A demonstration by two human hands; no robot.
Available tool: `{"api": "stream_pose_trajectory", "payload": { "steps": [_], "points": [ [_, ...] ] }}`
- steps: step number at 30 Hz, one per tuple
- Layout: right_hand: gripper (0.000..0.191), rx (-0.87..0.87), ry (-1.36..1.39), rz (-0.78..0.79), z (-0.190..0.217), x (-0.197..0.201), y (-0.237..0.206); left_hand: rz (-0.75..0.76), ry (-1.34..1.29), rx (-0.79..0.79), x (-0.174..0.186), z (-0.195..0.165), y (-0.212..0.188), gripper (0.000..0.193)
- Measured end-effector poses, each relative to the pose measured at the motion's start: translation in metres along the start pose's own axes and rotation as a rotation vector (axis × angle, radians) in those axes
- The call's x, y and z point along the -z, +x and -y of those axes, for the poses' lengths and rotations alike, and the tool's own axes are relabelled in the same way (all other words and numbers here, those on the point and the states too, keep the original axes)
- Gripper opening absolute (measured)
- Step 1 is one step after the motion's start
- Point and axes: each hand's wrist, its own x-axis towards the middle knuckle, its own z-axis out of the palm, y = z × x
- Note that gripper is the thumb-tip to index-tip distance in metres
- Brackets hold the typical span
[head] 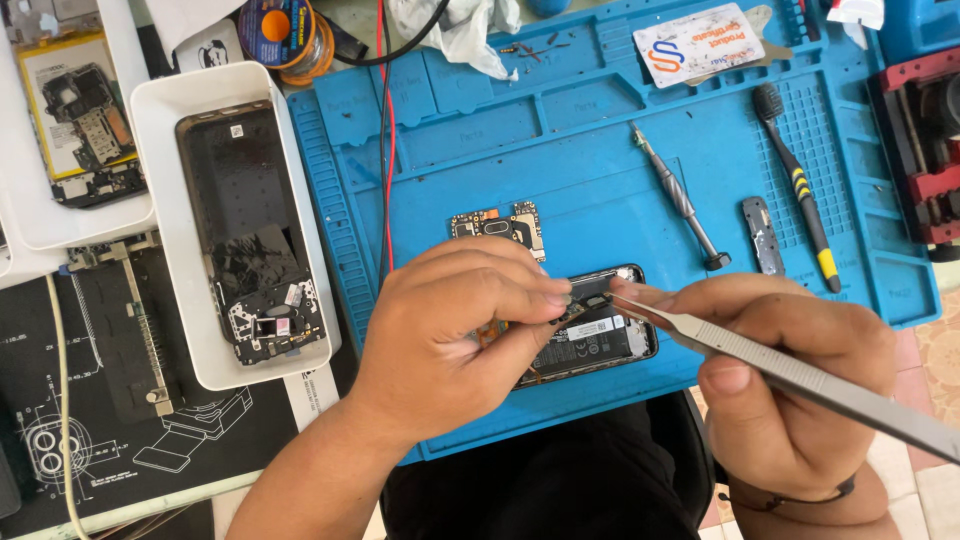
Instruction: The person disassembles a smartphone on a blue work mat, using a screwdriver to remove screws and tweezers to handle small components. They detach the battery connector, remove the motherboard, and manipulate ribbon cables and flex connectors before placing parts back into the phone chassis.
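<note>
Two hands meet over the opened phone (600, 335): left hand (450, 330) pinches its edge; right hand (790, 380) grips tweezers (760, 365), tips touching it.

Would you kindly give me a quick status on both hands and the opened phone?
Left hand pinching at the opened phone on the blue mat. Right hand gripping metal tweezers, tip at the phone's top edge. Loose circuit board just behind, apart.

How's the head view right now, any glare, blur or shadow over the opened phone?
Head view: even, soft light, no hard shadows; the blue mat is sharp. The left hand covers much of the opened phone, so its left part is hidden. The tweezers in the right hand catch a pale sheen and look slightly soft toward the lower right edge. No glare on the phone.
</note>
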Motion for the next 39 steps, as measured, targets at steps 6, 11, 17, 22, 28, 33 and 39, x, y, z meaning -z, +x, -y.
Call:
{"api": "stream_pose_trajectory", "payload": {
  "steps": [6,11,17,22,28,33,39],
  "points": [
    [0.041,-0.007,-0.206,0.051,0.010,-0.003,0.003,0.001,0.046,-0.026,0.000,0.001,0.000,0.020],
    [0.036,-0.045,-0.168,0.013,0.007,-0.005,-0.001,0.003,0.030,0.001,0.001,0.000,-0.001,0.018],
    [0.028,0.017,0.093,-0.081,-0.006,-0.009,-0.010,0.015,-0.021,0.009,0.003,0.000,-0.001,0.018],
    [0.023,0.032,0.296,-0.089,-0.014,-0.004,-0.011,0.024,-0.018,0.018,0.002,0.000,-0.002,0.019],
    [0.030,0.033,0.039,-0.095,-0.008,-0.002,-0.008,0.005,0.003,0.007,0.001,0.000,-0.002,0.020],
    [0.032,-0.084,-0.130,0.011,0.010,0.000,-0.003,0.003,0.023,-0.007,0.000,0.000,-0.001,0.020],
    [0.033,-0.053,-0.208,0.036,0.016,-0.006,0.000,0.001,0.049,-0.001,0.001,-0.001,-0.001,0.018]
  ]
}}
